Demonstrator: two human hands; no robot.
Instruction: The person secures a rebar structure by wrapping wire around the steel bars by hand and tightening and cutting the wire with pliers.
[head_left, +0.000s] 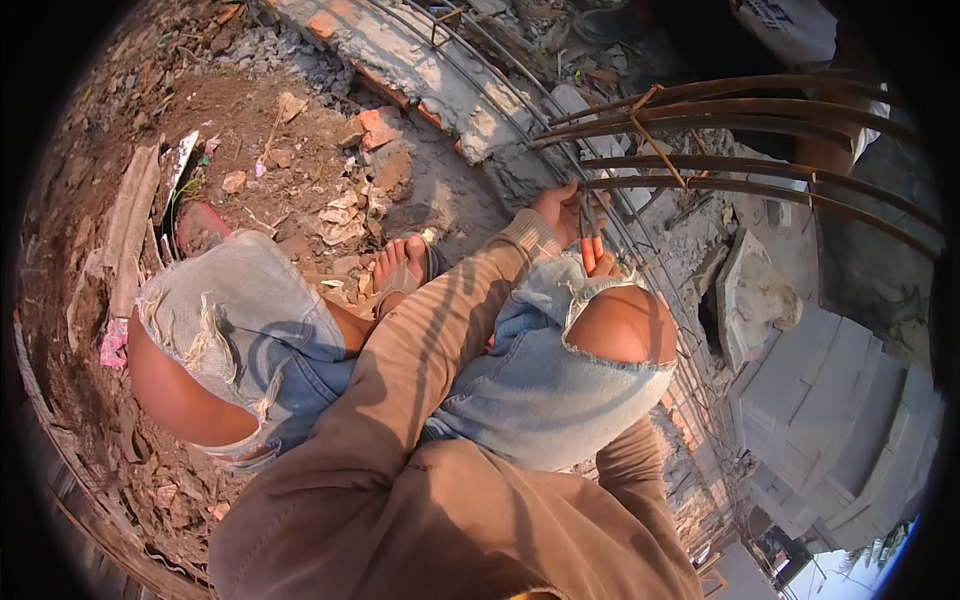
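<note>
My left hand [560,212] is closed around thin steel rebar [625,222] just beyond my right knee, where several bars meet. Close beside it, my right hand [604,266] grips pliers [592,246] with orange handles, their metal jaws up against the bars. The knee and torn jeans partly hide this hand. Long rusty bars [760,162] run off to the right from the joint, with a thin tie bar [657,145] across them.
A broken concrete and brick beam [430,70] lies at the top. Soil and rubble [240,150] cover the left. White slabs [820,400] are stacked at the right, near a broken block [755,300]. Another person's light shirt [795,28] shows at the top right.
</note>
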